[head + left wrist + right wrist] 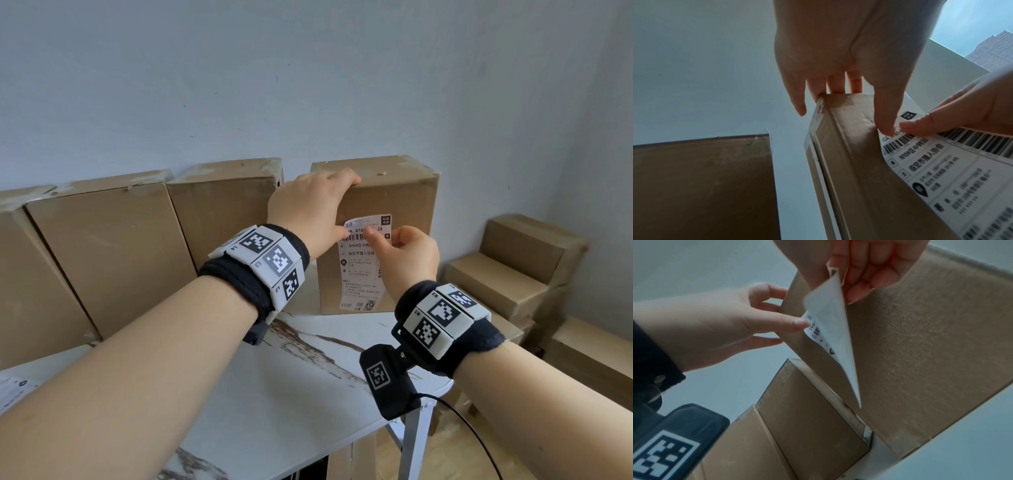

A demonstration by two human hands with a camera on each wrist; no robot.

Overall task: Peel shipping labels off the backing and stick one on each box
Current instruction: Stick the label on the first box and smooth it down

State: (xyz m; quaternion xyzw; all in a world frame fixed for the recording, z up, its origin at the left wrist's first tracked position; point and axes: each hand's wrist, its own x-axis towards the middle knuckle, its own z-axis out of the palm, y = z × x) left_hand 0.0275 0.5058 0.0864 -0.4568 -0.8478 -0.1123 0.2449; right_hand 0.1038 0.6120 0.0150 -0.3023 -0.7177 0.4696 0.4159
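Observation:
A tall cardboard box stands at the back right of the marble-patterned table. A white shipping label lies on its front face. My left hand hooks its fingers over the box's top edge, and its thumb presses the label's upper left corner. My right hand pinches the label's upper part. In the right wrist view the label curls away from the box along the edge held by my right hand. The label's lower end lies against the cardboard.
More upright boxes line the wall to the left, the nearest one a small gap away. A stack of boxes sits on the floor at the right, beyond the table's right edge. Printed sheets lie at the table's left.

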